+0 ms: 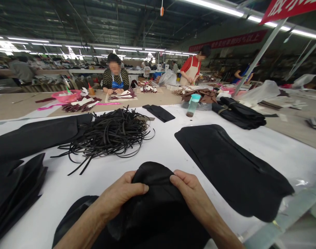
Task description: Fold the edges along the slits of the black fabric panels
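A black leather-like piece (158,204) is stretched between my two hands at the near side of the white table (160,145). My left hand (121,193) pinches its left edge, the thumb lying on top. On the opposite edge my right hand (187,186) grips with thumb and fingers closed. The piece bends over at its rounded far end, and its lower part drops out of the frame. Further black material (80,204) shows beneath my left forearm. To the right lies a flat stack of black cut pieces (225,166).
A tangled heap of thin black strips (113,131) lies left of centre. Folded black sheets (35,135) and more black pieces (12,193) cover the left side. A bottle with a turquoise lid (193,105) stands behind, near a black bundle (238,112). Two people (115,77) work across the table.
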`<state>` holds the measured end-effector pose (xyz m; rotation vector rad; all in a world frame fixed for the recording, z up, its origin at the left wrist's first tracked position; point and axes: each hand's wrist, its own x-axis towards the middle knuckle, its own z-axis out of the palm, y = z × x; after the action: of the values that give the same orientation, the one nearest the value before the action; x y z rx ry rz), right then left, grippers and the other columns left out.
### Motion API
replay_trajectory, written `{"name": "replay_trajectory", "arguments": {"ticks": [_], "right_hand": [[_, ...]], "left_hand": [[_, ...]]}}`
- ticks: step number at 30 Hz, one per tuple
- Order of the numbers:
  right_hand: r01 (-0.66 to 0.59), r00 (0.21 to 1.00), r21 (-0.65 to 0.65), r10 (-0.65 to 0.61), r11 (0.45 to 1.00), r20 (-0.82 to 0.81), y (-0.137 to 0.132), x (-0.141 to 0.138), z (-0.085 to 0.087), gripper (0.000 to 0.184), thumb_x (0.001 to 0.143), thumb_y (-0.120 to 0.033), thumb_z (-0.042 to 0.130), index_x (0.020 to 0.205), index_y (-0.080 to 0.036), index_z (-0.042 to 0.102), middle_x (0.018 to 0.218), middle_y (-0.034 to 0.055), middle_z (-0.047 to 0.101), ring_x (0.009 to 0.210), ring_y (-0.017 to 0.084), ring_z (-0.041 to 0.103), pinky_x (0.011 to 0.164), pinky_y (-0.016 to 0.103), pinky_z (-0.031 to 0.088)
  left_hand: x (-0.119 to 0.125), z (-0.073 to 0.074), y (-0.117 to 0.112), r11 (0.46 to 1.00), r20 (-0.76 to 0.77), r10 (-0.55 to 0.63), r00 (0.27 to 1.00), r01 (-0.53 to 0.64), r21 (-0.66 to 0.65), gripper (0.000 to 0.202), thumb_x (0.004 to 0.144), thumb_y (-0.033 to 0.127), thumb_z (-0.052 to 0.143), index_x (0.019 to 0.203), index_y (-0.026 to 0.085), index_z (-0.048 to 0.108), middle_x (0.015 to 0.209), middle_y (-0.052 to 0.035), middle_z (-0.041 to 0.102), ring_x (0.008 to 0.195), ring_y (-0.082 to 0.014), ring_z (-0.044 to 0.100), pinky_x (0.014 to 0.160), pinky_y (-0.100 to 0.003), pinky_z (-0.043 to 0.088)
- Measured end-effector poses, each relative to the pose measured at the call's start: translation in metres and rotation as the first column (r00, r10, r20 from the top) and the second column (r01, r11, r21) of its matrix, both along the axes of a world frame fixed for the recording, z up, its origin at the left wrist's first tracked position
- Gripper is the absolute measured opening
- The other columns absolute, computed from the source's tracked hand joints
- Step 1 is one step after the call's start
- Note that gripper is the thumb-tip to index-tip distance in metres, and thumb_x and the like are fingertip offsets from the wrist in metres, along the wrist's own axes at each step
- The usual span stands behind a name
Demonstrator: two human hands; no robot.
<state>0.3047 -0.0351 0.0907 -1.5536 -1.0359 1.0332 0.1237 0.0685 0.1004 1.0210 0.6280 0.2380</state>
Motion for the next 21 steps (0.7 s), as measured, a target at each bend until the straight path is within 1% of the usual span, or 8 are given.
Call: {"name": "replay_trajectory", "arguments": {"ticks": [3,4,6,8,10,13,16,21], "right_hand": [[0.021,0.998,-0.007,-0.022,1.0,-0.054,0.002,-0.002,-0.004,0.033,0.087,-0.04,0.046,0.063,-0.021,0.035,0.06,-0.0058,0.028,0.057,0.01,0.028,0.05,0.023,0.025],[0.03,0.998,-0.007,-0.031,1.0,-0.061,0.003,-0.002,-0.005,0.033,0.087,-0.04,0.047,0.062,-0.021,0.034,0.06,-0.0059,0.028,0.057,0.01,0.027,0.049,0.023,0.025],[0.037,0.997,-0.001,-0.037,0.999,-0.062,0.004,-0.004,-0.006,0.033,0.087,-0.04,0.046,0.062,-0.021,0.034,0.059,-0.0061,0.027,0.056,0.01,0.027,0.049,0.023,0.024],[0.028,0.998,-0.004,-0.028,1.0,-0.064,0.006,-0.006,-0.007,0.033,0.087,-0.04,0.046,0.063,-0.021,0.036,0.059,-0.0061,0.027,0.056,0.01,0.027,0.048,0.023,0.024],[0.015,0.997,-0.009,-0.016,1.0,-0.075,0.006,-0.008,-0.008,0.032,0.087,-0.04,0.047,0.064,-0.02,0.038,0.059,-0.0061,0.029,0.056,0.01,0.028,0.048,0.023,0.024],[0.016,0.996,-0.002,-0.016,1.0,-0.084,0.008,-0.01,-0.007,0.032,0.087,-0.041,0.047,0.064,-0.02,0.039,0.059,-0.006,0.03,0.056,0.009,0.029,0.049,0.023,0.025],[0.004,0.998,0.004,-0.003,1.0,-0.068,0.009,-0.009,-0.005,0.031,0.087,-0.039,0.047,0.064,-0.02,0.04,0.06,-0.006,0.03,0.057,0.009,0.029,0.049,0.023,0.025],[0.001,0.994,-0.004,0.0,1.0,0.106,0.01,-0.007,-0.003,0.031,0.087,-0.037,0.046,0.062,-0.02,0.038,0.06,-0.0058,0.03,0.058,0.01,0.031,0.05,0.023,0.025]], "left_hand": [[0.002,0.011,0.0,0.995,0.055,-0.093,0.994,0.095,-0.023,0.038,0.064,0.016,0.07,0.101,0.017,0.063,0.078,-0.0011,0.066,0.072,-0.0167,0.059,0.071,-0.028,0.045],[0.003,0.015,0.0,0.992,0.059,-0.126,0.99,0.128,-0.022,0.042,0.061,0.013,0.07,0.101,0.018,0.062,0.078,-0.0004,0.066,0.074,-0.0178,0.059,0.074,-0.03,0.045],[0.003,0.017,-0.001,0.987,0.025,-0.163,0.986,0.163,-0.003,0.043,0.057,0.009,0.069,0.099,0.018,0.064,0.076,0.0,0.066,0.073,-0.0187,0.059,0.074,-0.031,0.045],[0.003,0.013,-0.002,0.99,-0.057,-0.137,0.989,0.139,0.022,0.036,0.055,0.01,0.069,0.09,0.017,0.065,0.072,-0.0001,0.066,0.071,-0.0199,0.06,0.072,-0.031,0.046],[0.003,0.005,-0.003,0.995,-0.153,-0.085,0.985,0.091,0.038,0.03,0.053,0.011,0.07,0.082,0.017,0.065,0.069,-0.0001,0.065,0.071,-0.0218,0.061,0.072,-0.033,0.047],[0.002,-0.005,-0.003,0.997,-0.262,-0.03,0.964,0.047,0.058,0.032,0.049,0.014,0.072,0.08,0.017,0.065,0.066,0.0006,0.065,0.072,-0.0234,0.061,0.07,-0.033,0.047],[0.002,-0.005,-0.001,0.995,-0.3,-0.042,0.953,0.067,0.073,0.032,0.048,0.014,0.072,0.079,0.017,0.064,0.067,0.0005,0.065,0.072,-0.0234,0.061,0.068,-0.033,0.047],[0.0,-0.001,0.005,0.985,-0.372,-0.045,0.927,0.102,0.136,0.03,0.046,0.013,0.071,0.074,0.018,0.063,0.065,0.0021,0.064,0.066,-0.0201,0.058,0.062,-0.03,0.045]]}}
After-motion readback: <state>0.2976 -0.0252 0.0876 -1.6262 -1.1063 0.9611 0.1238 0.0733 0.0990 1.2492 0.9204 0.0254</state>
